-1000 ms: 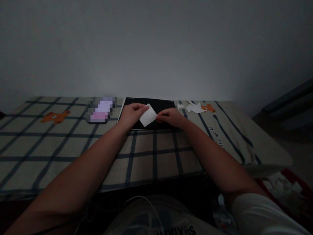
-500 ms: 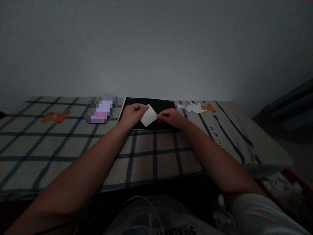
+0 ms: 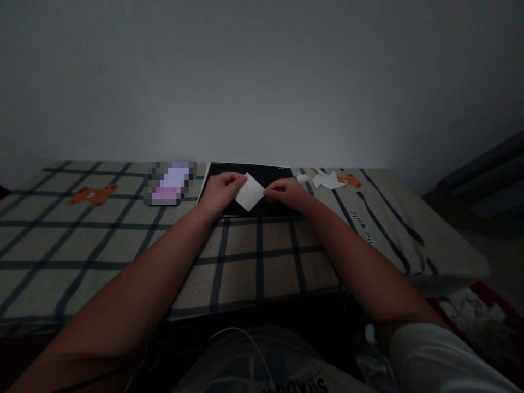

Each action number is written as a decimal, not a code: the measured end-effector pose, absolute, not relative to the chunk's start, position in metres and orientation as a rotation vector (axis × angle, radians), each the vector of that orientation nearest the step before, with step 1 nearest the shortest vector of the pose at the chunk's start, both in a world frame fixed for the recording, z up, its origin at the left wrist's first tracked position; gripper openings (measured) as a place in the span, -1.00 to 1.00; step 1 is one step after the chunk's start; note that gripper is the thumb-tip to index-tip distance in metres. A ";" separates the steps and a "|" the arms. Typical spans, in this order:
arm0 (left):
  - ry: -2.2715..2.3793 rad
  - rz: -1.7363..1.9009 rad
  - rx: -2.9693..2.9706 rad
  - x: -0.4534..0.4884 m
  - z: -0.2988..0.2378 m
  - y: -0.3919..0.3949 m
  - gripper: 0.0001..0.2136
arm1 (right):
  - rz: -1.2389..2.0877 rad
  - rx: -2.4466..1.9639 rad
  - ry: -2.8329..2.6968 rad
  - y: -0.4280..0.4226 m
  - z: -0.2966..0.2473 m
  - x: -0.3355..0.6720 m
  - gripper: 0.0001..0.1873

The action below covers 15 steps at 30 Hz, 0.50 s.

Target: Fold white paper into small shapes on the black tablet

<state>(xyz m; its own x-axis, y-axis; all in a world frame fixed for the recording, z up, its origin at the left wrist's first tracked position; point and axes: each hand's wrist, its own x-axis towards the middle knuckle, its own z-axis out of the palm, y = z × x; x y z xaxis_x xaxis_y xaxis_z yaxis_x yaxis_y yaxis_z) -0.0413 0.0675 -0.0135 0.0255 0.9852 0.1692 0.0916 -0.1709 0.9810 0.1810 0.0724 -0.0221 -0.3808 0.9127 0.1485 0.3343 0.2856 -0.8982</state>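
A small white paper square (image 3: pixel 250 191) is held diamond-wise over a black mat (image 3: pixel 270 176) at the far side of the bed. My left hand (image 3: pixel 221 191) pinches the paper's left corner with curled fingers. My right hand (image 3: pixel 286 194) pinches its right corner, fingers closed. Both forearms stretch forward across the checked bedcover (image 3: pixel 123 240).
A blurred pale phone-like object (image 3: pixel 168 184) lies left of the mat. White paper scraps (image 3: pixel 323 180) lie right of it near an orange bear print. A plain wall rises behind. The bed's right edge drops toward cluttered floor (image 3: pixel 475 311). A white cable crosses my lap.
The paper has turned slightly, now sitting more squarely as a diamond between my hands. Both hands stay in about the same place.
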 end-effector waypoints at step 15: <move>1.199 1.274 1.397 -0.042 -0.015 0.069 -0.68 | 1.011 -1.152 -1.656 0.072 -0.018 0.181 -0.84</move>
